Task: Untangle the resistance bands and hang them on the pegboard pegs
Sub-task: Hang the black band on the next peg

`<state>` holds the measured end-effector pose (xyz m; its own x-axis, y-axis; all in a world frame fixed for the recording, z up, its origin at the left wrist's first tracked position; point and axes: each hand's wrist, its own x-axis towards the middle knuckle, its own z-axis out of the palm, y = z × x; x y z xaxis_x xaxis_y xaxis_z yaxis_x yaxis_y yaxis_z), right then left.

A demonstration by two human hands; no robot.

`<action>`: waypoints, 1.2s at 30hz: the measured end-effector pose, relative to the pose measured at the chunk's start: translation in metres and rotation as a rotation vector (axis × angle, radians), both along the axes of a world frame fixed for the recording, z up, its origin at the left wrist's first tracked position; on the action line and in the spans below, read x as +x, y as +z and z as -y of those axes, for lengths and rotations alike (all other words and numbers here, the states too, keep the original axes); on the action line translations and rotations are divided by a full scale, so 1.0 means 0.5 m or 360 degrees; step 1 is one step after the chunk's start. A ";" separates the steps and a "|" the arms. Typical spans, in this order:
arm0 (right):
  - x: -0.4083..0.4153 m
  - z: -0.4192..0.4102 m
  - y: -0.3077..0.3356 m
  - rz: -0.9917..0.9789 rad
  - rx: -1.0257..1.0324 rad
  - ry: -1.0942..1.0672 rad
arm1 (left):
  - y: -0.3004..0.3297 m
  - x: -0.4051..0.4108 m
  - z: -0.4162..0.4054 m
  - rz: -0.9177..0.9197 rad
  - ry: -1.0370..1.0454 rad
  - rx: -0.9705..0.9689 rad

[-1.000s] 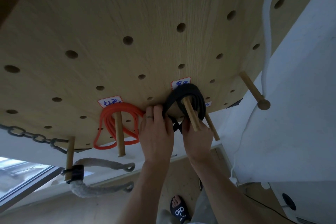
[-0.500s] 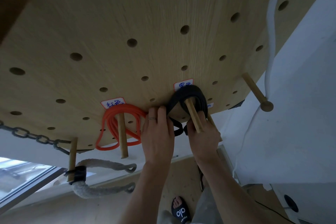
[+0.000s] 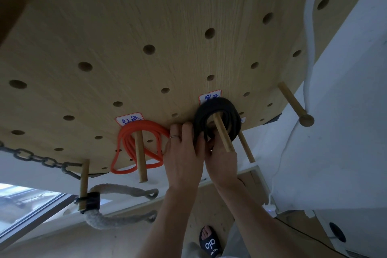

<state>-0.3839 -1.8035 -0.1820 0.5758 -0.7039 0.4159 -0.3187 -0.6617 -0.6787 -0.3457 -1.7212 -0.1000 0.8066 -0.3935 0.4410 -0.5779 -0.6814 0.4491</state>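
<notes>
My left hand (image 3: 184, 153) and right hand (image 3: 223, 159) meet just under the peg (image 3: 223, 134), fingers curled on the coiled black band (image 3: 217, 109) hanging there.

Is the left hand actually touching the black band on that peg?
Touching. The head view shows the left hand's fingers lying against the lower left edge of the black band, which is looped around its wooden peg, with no gap between them.

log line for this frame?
phase: hanging black band | peg: threaded | left hand, right hand: gripping band | orange band: hung
</notes>
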 end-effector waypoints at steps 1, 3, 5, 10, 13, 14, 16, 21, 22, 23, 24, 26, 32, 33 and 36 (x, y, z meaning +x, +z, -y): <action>-0.003 0.000 0.005 -0.0024 -0.0007 -0.0001 | -0.001 0.001 -0.002 0.0003 -0.0004 0.0004; -0.010 0.006 0.011 -0.0066 -0.0054 -0.0023 | 0.000 0.001 -0.003 -0.0016 -0.0030 -0.0015; -0.014 0.011 0.009 -0.0037 -0.0122 -0.0043 | 0.002 -0.002 -0.002 -0.0057 -0.0076 -0.0051; -0.012 0.021 0.010 -0.0062 -0.0207 -0.0121 | 0.002 -0.007 0.005 -0.0093 -0.0118 -0.0073; -0.006 0.022 0.018 -0.0154 -0.0092 -0.0114 | 0.010 0.000 0.012 -0.0084 -0.0068 -0.0091; -0.005 0.020 0.020 -0.0144 -0.0056 -0.0084 | 0.014 0.003 0.015 -0.0069 -0.0044 -0.0092; -0.003 0.015 0.023 -0.0112 -0.0003 -0.0041 | 0.019 0.006 0.018 -0.0044 -0.0012 -0.0083; -0.014 0.004 0.026 -0.0015 0.0067 0.0093 | 0.020 0.000 0.014 -0.0114 -0.0053 -0.0115; -0.020 0.002 0.022 -0.0041 0.0109 0.0125 | 0.022 -0.003 0.014 -0.0142 -0.0070 -0.0128; -0.026 0.001 0.016 -0.0064 0.0121 0.0137 | 0.024 -0.006 0.013 -0.0172 -0.0081 -0.0140; -0.032 0.000 0.015 -0.0069 0.0111 0.0122 | 0.026 -0.009 0.014 -0.0197 -0.0084 -0.0148; -0.041 -0.001 0.016 -0.0108 0.0104 0.0129 | 0.030 -0.013 0.014 -0.0218 -0.0089 -0.0148; -0.060 -0.006 0.034 -0.0021 0.0243 0.0190 | 0.025 -0.006 0.018 -0.0213 -0.0046 -0.0095; -0.065 -0.003 0.039 0.0029 0.0239 0.0169 | 0.025 -0.005 0.020 -0.0211 -0.0042 -0.0088; -0.081 0.024 0.054 0.0150 0.0372 0.0075 | 0.029 -0.006 0.024 -0.0236 -0.0023 -0.0105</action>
<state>-0.4243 -1.8157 -0.1549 0.5767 -0.7605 0.2984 -0.2192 -0.4959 -0.8403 -0.3489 -1.7332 -0.0857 0.8594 -0.3796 0.3426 -0.5113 -0.6397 0.5739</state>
